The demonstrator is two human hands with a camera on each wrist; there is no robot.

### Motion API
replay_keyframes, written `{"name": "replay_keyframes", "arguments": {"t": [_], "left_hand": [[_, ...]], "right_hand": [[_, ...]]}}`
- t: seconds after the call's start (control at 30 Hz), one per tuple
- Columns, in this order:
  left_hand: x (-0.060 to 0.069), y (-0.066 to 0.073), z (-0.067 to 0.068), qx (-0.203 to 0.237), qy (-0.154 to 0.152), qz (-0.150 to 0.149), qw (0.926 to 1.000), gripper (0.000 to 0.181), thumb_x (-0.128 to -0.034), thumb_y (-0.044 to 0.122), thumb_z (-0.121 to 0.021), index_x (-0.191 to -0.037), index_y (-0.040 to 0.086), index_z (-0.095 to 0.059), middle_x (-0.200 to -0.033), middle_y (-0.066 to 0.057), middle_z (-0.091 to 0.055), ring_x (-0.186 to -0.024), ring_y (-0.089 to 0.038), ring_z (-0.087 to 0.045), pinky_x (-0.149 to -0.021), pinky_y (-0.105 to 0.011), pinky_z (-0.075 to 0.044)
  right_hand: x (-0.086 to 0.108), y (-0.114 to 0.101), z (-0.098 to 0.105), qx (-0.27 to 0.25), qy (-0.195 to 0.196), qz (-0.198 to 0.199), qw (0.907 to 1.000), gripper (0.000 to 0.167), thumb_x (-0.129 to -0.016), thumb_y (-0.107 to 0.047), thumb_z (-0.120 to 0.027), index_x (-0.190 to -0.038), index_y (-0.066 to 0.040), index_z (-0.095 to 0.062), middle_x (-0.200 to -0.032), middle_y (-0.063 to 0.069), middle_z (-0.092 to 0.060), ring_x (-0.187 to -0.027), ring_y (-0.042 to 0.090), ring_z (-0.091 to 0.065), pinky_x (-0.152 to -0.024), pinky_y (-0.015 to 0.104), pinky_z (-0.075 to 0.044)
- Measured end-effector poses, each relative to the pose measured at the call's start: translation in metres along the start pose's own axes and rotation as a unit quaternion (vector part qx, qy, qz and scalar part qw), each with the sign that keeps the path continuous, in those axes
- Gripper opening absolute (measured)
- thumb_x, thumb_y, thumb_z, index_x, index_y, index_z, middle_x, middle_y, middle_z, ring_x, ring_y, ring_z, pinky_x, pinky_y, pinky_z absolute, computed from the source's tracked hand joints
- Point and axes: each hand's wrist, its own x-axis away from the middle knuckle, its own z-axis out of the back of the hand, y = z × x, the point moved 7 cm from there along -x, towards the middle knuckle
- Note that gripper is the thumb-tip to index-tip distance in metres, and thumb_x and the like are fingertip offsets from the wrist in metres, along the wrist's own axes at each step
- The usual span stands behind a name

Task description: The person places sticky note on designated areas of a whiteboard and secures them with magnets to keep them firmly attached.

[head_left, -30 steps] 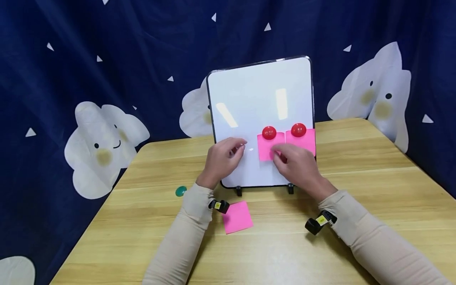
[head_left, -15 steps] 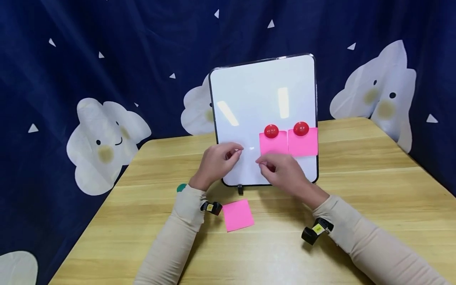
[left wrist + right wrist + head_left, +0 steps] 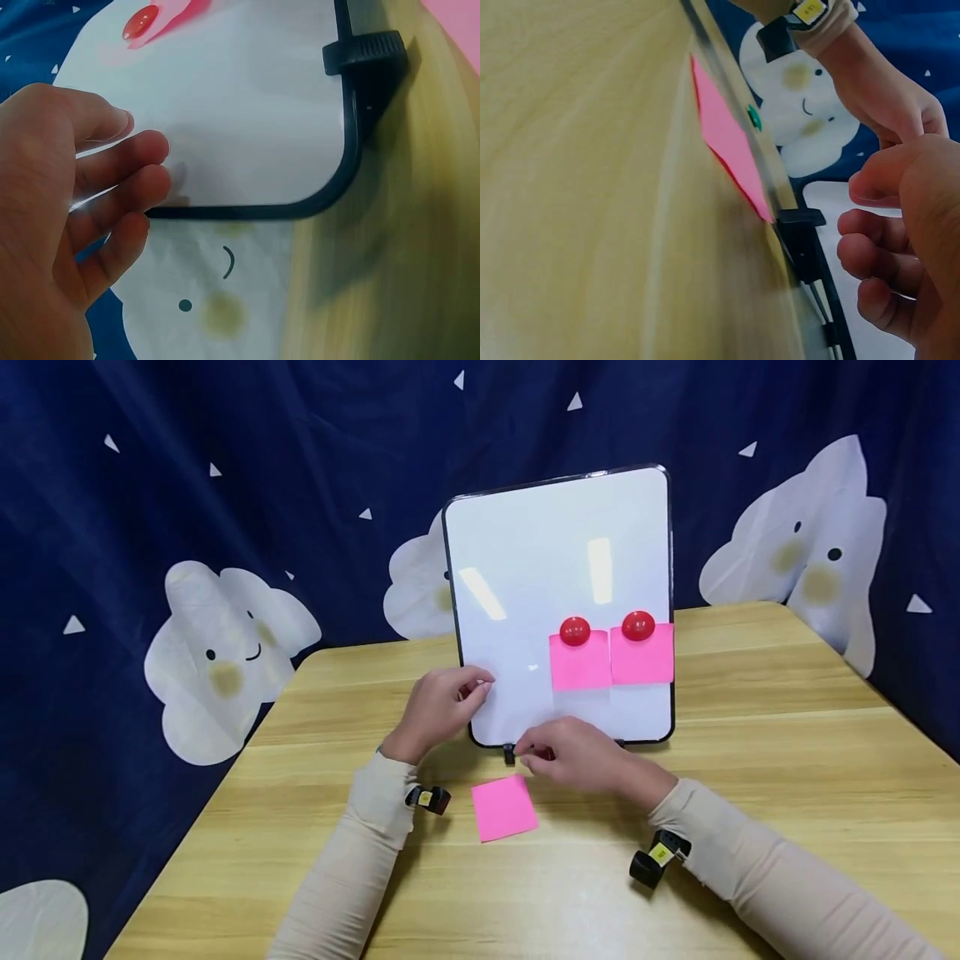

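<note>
In the head view a whiteboard (image 3: 517,543) stands upright on small black feet. Two pink sticky notes (image 3: 581,670) hang side by side on its lower right, each under a red round magnet (image 3: 575,631). My left hand (image 3: 440,703) hovers before the board's lower left edge, its fingers loosely bent around nothing. Just above a third pink note (image 3: 504,808) lying on the table is my right hand (image 3: 573,752), near the left foot of the board, also holding nothing. The right wrist view shows a green magnet (image 3: 754,118) beyond that note; my left arm hides it in the head view.
The wooden table (image 3: 750,710) reaches out on both sides of the board. Behind it hangs a dark blue curtain (image 3: 315,435) with white clouds. A black clip-like foot (image 3: 366,56) grips the board's bottom edge in the left wrist view.
My right hand has come down from in front of the left hanging note to above the loose note. My left hand has drifted a little left and down.
</note>
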Motion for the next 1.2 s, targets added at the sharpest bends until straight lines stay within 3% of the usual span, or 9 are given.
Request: {"name": "replay_keyframes", "arguments": {"t": [0.23,0.4,0.6,0.73,1.0,1.2], "left_hand": [[0.002,-0.004,0.000,0.009,-0.018,0.013,0.9997,0.014,-0.0961,0.015,-0.065,-0.100,0.011,-0.078,-0.074,0.005,-0.065,-0.065,-0.007,-0.056,-0.060,-0.027,-0.048],[0.001,-0.007,-0.001,0.023,-0.052,0.026,0.9980,0.012,-0.0969,0.017,-0.065,-0.099,0.012,-0.076,-0.076,0.007,-0.065,-0.068,-0.007,-0.058,-0.063,-0.027,-0.049],[0.005,-0.015,0.000,0.046,-0.104,0.060,0.9918,0.009,-0.0970,0.022,-0.067,-0.092,0.018,-0.072,-0.074,0.010,-0.062,-0.071,-0.009,-0.057,-0.069,-0.030,-0.050],[0.011,-0.020,0.008,0.046,-0.102,0.076,0.9908,0.009,-0.0973,0.023,-0.067,-0.091,0.018,-0.071,-0.076,0.010,-0.063,-0.072,-0.009,-0.058,-0.071,-0.031,-0.050],[0.023,-0.040,0.017,0.042,-0.095,0.098,0.9898,0.013,-0.0985,0.024,-0.065,-0.091,0.016,-0.072,-0.078,0.009,-0.065,-0.073,-0.010,-0.059,-0.073,-0.033,-0.050],[0.032,-0.058,0.020,0.019,-0.141,0.147,0.9790,0.017,-0.1006,0.028,-0.063,-0.098,0.017,-0.075,-0.087,0.006,-0.068,-0.078,-0.012,-0.060,-0.076,-0.035,-0.050]], "right_hand": [[0.000,-0.005,-0.010,0.009,-0.037,0.010,0.9992,0.018,-0.094,-0.016,-0.068,-0.110,-0.011,-0.076,-0.086,-0.014,-0.066,-0.073,0.005,-0.053,-0.076,0.029,-0.047],[0.001,-0.005,-0.011,0.005,-0.058,0.013,0.9982,0.022,-0.093,-0.016,-0.069,-0.114,-0.009,-0.074,-0.086,-0.012,-0.064,-0.073,0.006,-0.053,-0.075,0.029,-0.048],[0.003,-0.001,-0.018,-0.024,-0.113,-0.007,0.9933,0.029,-0.095,-0.022,-0.070,-0.120,-0.008,-0.070,-0.074,-0.009,-0.060,-0.068,0.006,-0.053,-0.073,0.029,-0.048],[0.004,0.003,-0.024,-0.033,-0.141,-0.020,0.9893,0.030,-0.095,-0.026,-0.071,-0.121,-0.012,-0.069,-0.071,-0.008,-0.057,-0.067,0.006,-0.051,-0.068,0.029,-0.046],[0.006,0.003,-0.028,-0.017,-0.139,-0.018,0.9899,0.036,-0.093,-0.027,-0.073,-0.125,-0.012,-0.069,-0.069,-0.008,-0.054,-0.065,0.004,-0.047,-0.066,0.027,-0.042],[0.007,0.005,-0.030,-0.010,-0.142,-0.022,0.9896,0.038,-0.092,-0.028,-0.074,-0.126,-0.012,-0.069,-0.067,-0.009,-0.052,-0.064,0.004,-0.045,-0.065,0.026,-0.041]]}}
